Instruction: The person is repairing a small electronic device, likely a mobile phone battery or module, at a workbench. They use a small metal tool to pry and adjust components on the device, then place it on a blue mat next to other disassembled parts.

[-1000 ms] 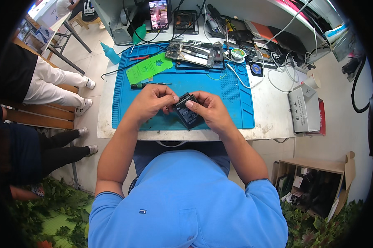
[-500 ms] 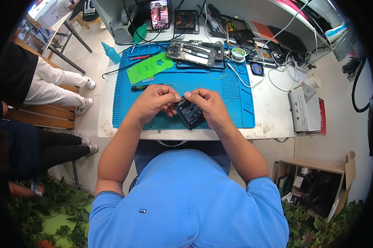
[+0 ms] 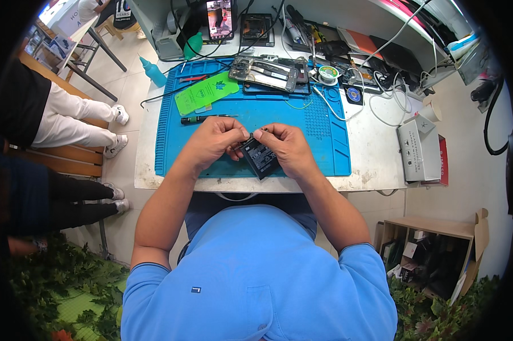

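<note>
A flat black phone battery [image 3: 261, 160] is held tilted above the near edge of the blue repair mat [image 3: 222, 167]. My left hand [image 3: 218, 140] pinches its upper end, the thumb and forefinger closed at the top corner. Close beside it, my right hand [image 3: 288, 146] grips the same end, thumb pressed near a small dark strip at the top. The fingertips nearly meet, and what lies right between them is hidden. Just beyond my left hand lies a green-and-black screwdriver [image 3: 195, 120].
Farther back on the mat are a green card [image 3: 206, 94] and an opened phone [image 3: 262, 74]. A solder reel [image 3: 328, 74] and a white cable [image 3: 331, 108] lie to the right. A blue squeeze bottle [image 3: 152, 72] stands at left, a white box [image 3: 418, 150] at right. People sit on a bench [image 3: 69, 162].
Both hands keep hold of the battery, which has turned very slightly; the right thumb and fingers have shifted a little at its top end. The people at left moved their legs slightly.
</note>
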Available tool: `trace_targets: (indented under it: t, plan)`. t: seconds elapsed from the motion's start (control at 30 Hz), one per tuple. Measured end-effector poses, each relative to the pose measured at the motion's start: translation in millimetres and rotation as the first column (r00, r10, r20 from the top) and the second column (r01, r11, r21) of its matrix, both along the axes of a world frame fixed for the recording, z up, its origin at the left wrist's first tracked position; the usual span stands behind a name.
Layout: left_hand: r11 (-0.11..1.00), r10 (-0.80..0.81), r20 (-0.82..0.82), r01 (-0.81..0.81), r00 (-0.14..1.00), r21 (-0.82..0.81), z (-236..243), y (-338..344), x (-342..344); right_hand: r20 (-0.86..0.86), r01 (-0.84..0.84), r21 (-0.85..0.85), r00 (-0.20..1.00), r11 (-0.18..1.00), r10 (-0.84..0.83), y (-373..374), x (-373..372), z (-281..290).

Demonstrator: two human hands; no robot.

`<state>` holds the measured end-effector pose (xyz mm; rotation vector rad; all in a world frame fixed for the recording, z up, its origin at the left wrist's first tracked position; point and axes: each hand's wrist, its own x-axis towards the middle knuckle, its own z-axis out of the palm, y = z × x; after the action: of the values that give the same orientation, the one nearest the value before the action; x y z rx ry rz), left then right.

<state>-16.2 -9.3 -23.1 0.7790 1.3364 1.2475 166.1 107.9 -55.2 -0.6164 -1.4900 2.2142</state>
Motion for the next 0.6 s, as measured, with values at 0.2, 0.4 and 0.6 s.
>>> trace_targets:
  t: [0.2,0.4,0.6]
  plan:
    - [1.0,0.012,-0.026,-0.012,1.0,0.013,-2.5,-1.4,-2.9,0.003,-0.049,0.003,0.999,0.999,0.049,1.0,2.2,3.5]
    - [1.0,-0.031,0.147,0.031,0.989,0.002,13.4,-1.4,-6.3,-0.018,-0.065,0.082,0.998,0.994,0.067,-0.1,4.4,10.9]
    - [0.99,-0.115,-0.132,0.125,0.985,0.068,8.4,3.1,-9.4,0.029,-0.11,0.128,0.994,0.986,0.107,-1.2,8.0,17.8]
